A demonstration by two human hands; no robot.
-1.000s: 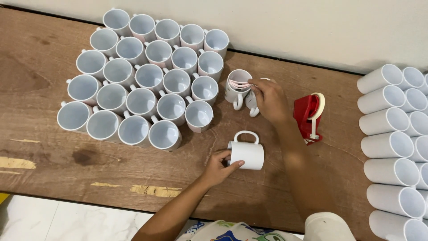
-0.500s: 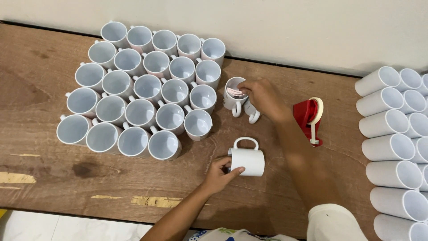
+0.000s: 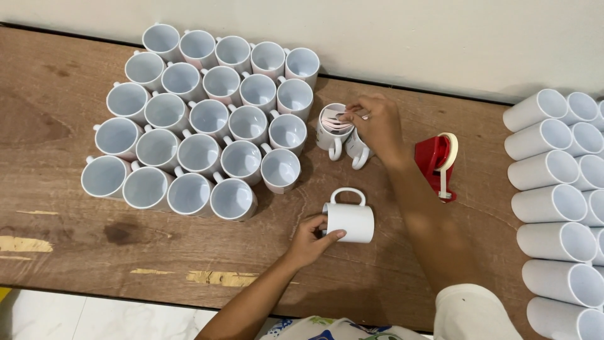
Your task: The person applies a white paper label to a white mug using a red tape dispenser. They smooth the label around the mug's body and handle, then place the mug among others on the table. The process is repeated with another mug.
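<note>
Gripping a lying white mug [image 3: 350,220], the left hand [image 3: 309,238] hides its base; right hand [image 3: 376,123] pinches half-hidden paper slips [image 3: 338,118].

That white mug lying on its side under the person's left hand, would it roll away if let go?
The white mug looks round-sided, so it might roll a little. Its handle sticks out sideways and would probably stop it. It looks glazed and hard, likely slippery and breakable if it fell off the wooden table.
</note>
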